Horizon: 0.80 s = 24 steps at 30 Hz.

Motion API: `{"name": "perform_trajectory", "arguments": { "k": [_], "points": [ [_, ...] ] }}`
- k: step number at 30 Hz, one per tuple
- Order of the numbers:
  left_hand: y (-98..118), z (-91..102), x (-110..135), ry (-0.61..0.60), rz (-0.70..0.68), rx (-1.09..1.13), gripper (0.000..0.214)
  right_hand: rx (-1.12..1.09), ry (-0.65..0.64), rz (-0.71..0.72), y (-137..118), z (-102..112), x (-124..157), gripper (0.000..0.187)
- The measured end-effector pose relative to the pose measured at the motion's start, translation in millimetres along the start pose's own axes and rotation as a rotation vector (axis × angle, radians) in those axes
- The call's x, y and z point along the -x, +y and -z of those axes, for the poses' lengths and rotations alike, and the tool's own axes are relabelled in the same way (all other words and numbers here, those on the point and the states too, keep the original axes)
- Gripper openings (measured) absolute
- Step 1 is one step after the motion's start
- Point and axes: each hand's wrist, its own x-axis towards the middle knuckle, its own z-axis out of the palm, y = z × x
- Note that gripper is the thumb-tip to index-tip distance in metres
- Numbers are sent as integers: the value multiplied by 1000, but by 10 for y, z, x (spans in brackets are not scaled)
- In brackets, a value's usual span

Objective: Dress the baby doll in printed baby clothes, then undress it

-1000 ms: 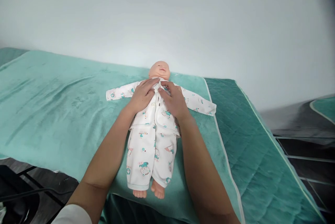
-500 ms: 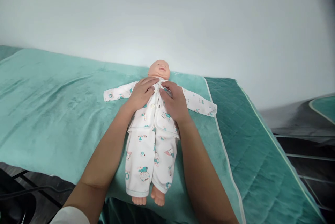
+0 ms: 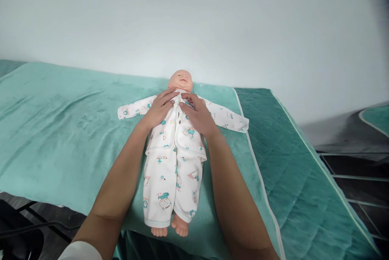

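A baby doll point(image 3: 180, 80) lies on its back, its head toward the wall and its bare feet toward me. It wears a white printed jacket point(image 3: 190, 140) and matching trousers point(image 3: 154, 195), both sleeves spread sideways. My left hand point(image 3: 161, 108) rests on one side of the doll's chest, fingers stretched toward the collar. Across the front opening, my right hand point(image 3: 199, 114) lies on the other side, thumb and fingers apart near the top of the jacket's edge. Pale buttons show along the front; lower down the two edges of the jacket lie side by side.
A light green blanket point(image 3: 60, 130) covers the bed under the doll. Darker quilted cloth point(image 3: 288, 162) shows on the right. A plain wall point(image 3: 194, 20) rises behind. Dark metal bars point(image 3: 352, 187) stand at lower right, and a black object with a cable point(image 3: 21, 229) is at lower left.
The view has shifted slightly, so the doll appears a little further left. Both hands stay on the chest, with the right thumb and fingers slightly moved at the jacket's edge.
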Motion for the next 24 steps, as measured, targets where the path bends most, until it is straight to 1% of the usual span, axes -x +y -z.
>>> {"name": "perform_trajectory", "arguments": {
  "k": [3,6,10,14,17,21,23,24],
  "points": [
    [2,5,-3,-7,5,-10,43,-78,0,13,37,15,-49,30],
    [5,10,-4,-13,9,-24,44,-178,30,32,71,9,-76,28],
    [9,17,15,-4,13,-15,44,-303,96,47,94,-27,-63,26],
    [10,16,57,22,15,16,42,-333,176,9,91,-60,-40,25],
    [-2,2,89,56,-4,45,39,-326,252,-21,75,-70,-17,22],
    [-16,-25,131,171,-46,153,27,-195,376,-3,-12,-69,69,16],
    [-11,-34,155,204,-50,212,24,-89,385,23,-103,-74,135,16],
    [-5,-36,167,203,-48,233,23,-23,356,30,-158,-79,169,18]
  ]
}}
